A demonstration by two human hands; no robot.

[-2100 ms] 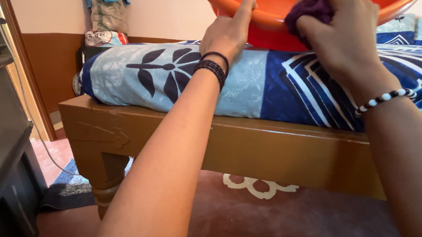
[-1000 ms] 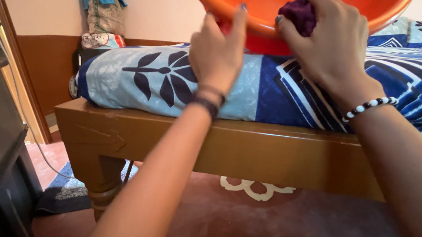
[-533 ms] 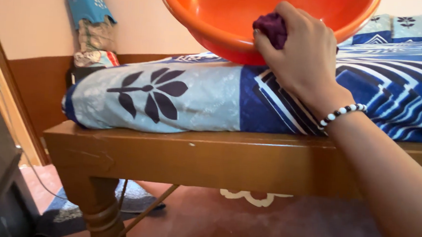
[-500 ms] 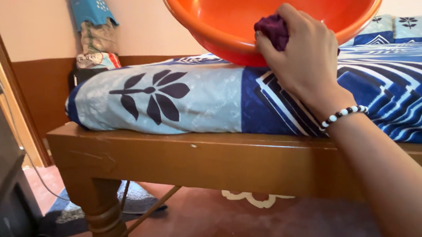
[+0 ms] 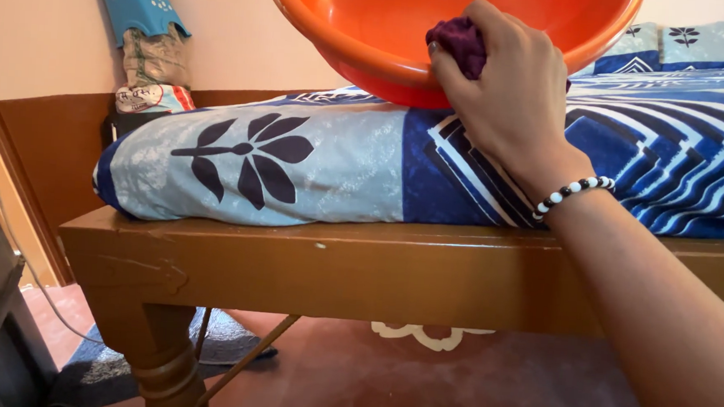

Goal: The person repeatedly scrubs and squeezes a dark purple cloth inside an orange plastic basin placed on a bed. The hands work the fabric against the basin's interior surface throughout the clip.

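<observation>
gripping a dark purple cloth [image 5: 462,44] against the rim of an orange basin [image 5: 364,36] resting on the bed.
folded fabrics [image 5: 148,65] stacked at far left by the wall; blue patterned mattress [image 5: 297,170] on wooden frame [image 5: 358,266]; right hand [image 5: 515,100] closed tight on cloth, likely steadying the tilted basin; left hand unseen.

Right hand [image 5: 511,95] outstretched, grip closed tight.

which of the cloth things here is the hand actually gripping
The dark purple cloth, bunched in the right hand at the orange basin's rim, not the blue patterned bedsheet.
</observation>
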